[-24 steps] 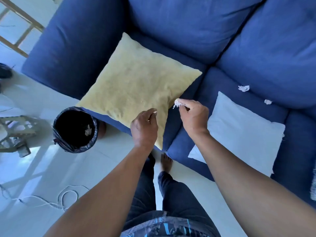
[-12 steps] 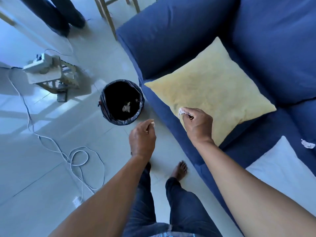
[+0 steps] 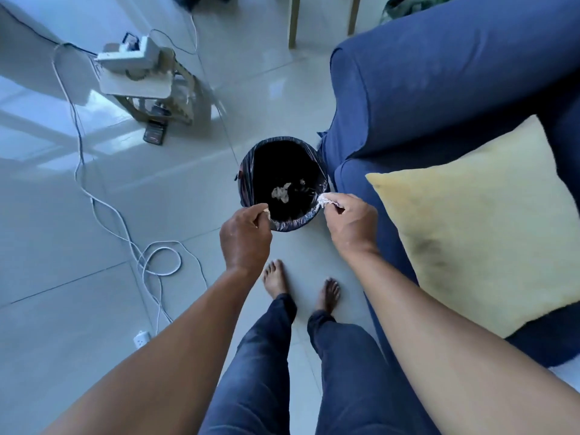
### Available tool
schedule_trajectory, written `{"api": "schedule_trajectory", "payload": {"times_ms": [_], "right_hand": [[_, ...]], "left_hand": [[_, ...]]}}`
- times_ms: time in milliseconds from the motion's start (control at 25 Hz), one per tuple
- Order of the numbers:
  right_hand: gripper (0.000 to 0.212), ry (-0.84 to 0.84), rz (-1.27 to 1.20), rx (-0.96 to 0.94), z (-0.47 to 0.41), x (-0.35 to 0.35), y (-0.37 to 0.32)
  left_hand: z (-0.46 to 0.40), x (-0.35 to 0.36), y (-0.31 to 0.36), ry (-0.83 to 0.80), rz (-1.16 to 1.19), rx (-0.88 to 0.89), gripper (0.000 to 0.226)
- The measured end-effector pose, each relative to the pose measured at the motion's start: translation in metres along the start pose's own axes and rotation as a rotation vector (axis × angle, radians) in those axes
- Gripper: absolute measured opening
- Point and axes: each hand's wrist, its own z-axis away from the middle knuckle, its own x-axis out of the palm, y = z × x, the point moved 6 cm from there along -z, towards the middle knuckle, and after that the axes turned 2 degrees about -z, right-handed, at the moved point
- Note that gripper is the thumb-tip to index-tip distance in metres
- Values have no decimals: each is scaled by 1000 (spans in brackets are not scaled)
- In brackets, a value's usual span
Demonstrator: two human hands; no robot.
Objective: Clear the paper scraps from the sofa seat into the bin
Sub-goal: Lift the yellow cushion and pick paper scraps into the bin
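Observation:
A round bin (image 3: 248, 171) lined with a black bag stands on the floor by the blue sofa's (image 3: 439, 89) armrest. Crumpled paper (image 3: 281, 191) lies at its bottom. My right hand (image 3: 350, 222) pinches a white paper scrap (image 3: 324, 200) at the bin's near right rim. My left hand (image 3: 244, 237) is curled at the near left rim, with a small pale scrap (image 3: 266, 211) showing at its fingertips.
A yellow cushion (image 3: 489, 221) lies on the sofa seat at right. White cables (image 3: 131, 240) loop over the tiled floor at left, beside a small stool (image 3: 141, 76) with devices. Wooden chair legs (image 3: 293, 20) stand behind. My bare feet (image 3: 276, 277) are just short of the bin.
The view has swung from the sofa seat to the bin. Both hands carried their scraps leftward and now hover at the bin's near rim.

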Motion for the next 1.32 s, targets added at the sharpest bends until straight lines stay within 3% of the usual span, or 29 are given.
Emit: {"api": "schedule_trajectory", "payload": {"times_ms": [280,520,720,920,1080,1320], "right_hand": [[23,-76,53,24,-79,119,39],[33,-324,207,131,-119,202,106],[37,-251,98,68,-113,180,109],[35,-210,33,24,-98,149,95],[36,-162,26,-28,-87,107,64],[42,-104,125,-152,-56,28,20]], "left_hand": [[-65,80,-65,-18,58,-137,22],[-110,152,-94,-38,90,-174,23],[-133,181,-96,-129,11,-223,24],[-124,170,-85,-235,-54,-322,39],[-92,134,-45,-207,-45,-178,33],[-49,75,36,-199,-103,103,46]]}}
